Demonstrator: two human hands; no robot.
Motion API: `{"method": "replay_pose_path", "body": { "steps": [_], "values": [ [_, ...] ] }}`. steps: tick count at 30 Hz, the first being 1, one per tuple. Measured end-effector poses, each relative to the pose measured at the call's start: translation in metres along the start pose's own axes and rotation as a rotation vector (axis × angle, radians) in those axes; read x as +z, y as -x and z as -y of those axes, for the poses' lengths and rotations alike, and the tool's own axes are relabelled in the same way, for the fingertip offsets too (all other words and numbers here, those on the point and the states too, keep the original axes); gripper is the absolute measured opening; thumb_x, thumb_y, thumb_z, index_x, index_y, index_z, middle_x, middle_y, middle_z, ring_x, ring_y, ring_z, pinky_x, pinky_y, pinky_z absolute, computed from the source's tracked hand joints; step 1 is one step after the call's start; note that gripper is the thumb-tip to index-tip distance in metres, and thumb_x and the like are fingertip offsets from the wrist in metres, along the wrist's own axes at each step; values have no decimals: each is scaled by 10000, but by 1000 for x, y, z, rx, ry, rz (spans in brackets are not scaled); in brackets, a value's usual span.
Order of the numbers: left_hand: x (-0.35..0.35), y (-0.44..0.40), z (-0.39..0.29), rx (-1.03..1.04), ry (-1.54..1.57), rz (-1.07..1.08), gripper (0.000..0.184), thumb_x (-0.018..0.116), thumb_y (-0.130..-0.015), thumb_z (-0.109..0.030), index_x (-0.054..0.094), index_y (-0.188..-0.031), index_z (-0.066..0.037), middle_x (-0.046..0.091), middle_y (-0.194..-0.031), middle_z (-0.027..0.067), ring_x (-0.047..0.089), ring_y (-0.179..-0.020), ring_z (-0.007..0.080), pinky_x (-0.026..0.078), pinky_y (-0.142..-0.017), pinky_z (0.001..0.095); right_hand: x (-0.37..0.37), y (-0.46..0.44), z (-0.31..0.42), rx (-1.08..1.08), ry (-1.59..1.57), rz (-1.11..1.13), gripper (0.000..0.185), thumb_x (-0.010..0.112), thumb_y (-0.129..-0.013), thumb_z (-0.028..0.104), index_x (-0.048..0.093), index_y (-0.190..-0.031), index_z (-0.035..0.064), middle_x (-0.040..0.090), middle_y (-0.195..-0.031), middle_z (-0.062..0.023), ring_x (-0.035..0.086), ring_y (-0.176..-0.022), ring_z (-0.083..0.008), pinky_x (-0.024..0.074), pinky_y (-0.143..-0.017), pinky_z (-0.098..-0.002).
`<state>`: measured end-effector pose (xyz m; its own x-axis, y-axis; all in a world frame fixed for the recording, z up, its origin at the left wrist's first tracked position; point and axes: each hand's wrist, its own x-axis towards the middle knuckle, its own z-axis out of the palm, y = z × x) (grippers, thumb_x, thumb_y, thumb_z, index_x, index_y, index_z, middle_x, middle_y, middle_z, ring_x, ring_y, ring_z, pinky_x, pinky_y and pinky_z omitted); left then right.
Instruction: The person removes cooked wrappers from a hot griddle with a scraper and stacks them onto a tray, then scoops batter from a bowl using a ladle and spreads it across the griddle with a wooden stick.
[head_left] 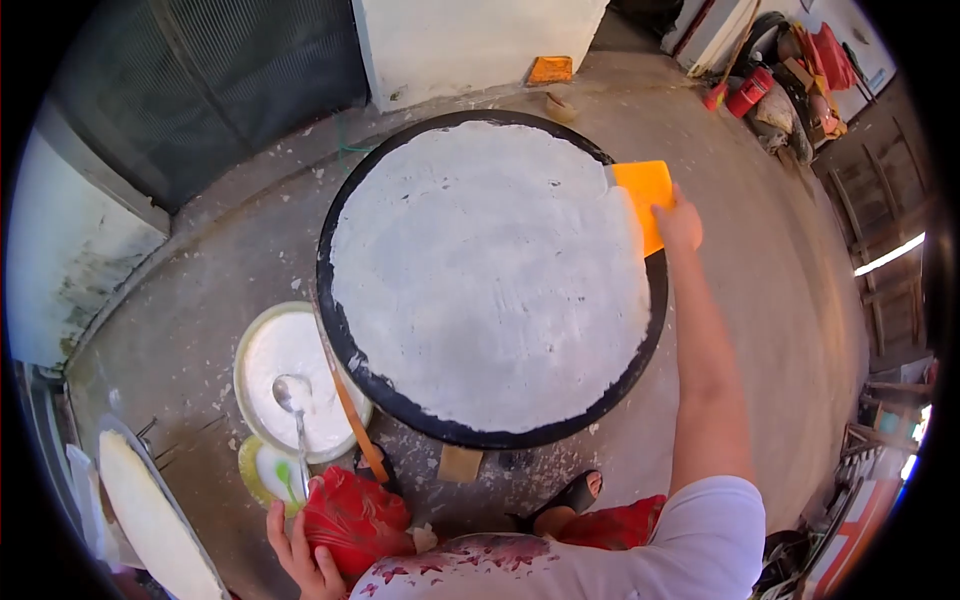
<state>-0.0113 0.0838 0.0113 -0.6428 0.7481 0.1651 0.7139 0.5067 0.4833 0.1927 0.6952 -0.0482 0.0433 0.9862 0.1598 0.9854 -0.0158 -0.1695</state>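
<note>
A wide round black griddle (480,438) carries a thin white layer of batter (490,270) over nearly its whole face. At its upper right edge my right hand (682,220) grips a flat orange scraper (643,205), whose edge meets the batter's rim. My left hand (298,560) rests by my red-clad knee with fingers apart and nothing in them. Close to it stands a tub (243,365) of white batter with a metal ladle (290,392) in it. A long wooden strip (355,420) leans across the tub's right side.
A small green-yellow bowl (252,468) sits below the tub. At lower left is a tray with a pale round stack (150,510). An orange object (550,69) lies by the wall. Clutter with a red bucket (748,92) stands at upper right.
</note>
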Motion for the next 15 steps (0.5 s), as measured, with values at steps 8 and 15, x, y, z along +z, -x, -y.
{"method": "replay_pose_path", "body": {
  "steps": [8,15],
  "values": [
    [4,-35,-9,-32,-47,41,437,375,-882,-288,456,-1178,23,384,-1244,236,378,-1133,392,297,-943,433,28,-85,88,-92,125,-78,518,561,-751,242,414,-1244,301,568,-1052,-80,547,-977,-239,431,-824,-390],
    [8,-43,-8,-128,-90,74,464,383,-873,-333,482,-1143,30,410,-1213,233,397,-1110,395,313,-930,433,72,-111,215,-663,-153,-86,539,611,-702,196,462,-1214,270,567,-1064,-103,531,-991,-258,426,-836,-356]
  ]
}}
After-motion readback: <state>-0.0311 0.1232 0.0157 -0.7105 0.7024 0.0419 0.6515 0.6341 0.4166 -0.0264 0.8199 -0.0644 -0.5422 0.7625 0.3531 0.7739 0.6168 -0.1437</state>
